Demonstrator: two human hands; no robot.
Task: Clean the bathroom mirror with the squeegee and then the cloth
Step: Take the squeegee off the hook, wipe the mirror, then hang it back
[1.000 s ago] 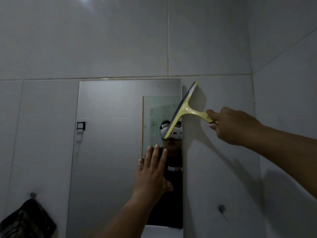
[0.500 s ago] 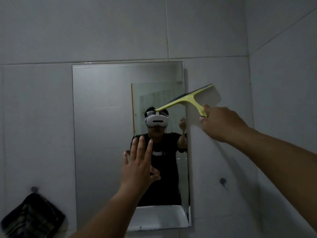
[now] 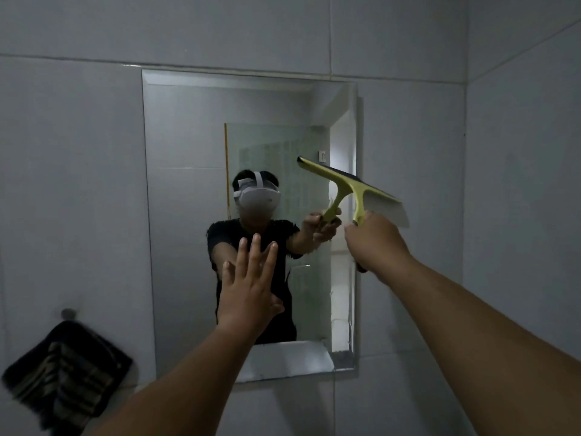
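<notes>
A frameless rectangular mirror (image 3: pixel 188 215) hangs on the grey tiled wall. My right hand (image 3: pixel 374 243) grips the handle of a yellow-green squeegee (image 3: pixel 361 190). Its blade runs slantwise across the mirror's right edge, half over the glass and half over the wall; whether it touches the glass I cannot tell. My left hand (image 3: pixel 251 287) is raised in front of the mirror's middle, fingers spread, holding nothing. A dark striped cloth (image 3: pixel 66 376) hangs from a wall hook (image 3: pixel 68 313) at the lower left. The mirror reflects a person wearing a headset.
Grey tiled walls meet in a corner (image 3: pixel 465 152) to the right of the mirror. The reflection shows a doorway and a frosted glass panel behind me.
The view shifted so that more of the mirror shows. The squeegee swung from steep, through nearly level, to slanting down to the right at the mirror's right edge. My left hand stayed raised and open.
</notes>
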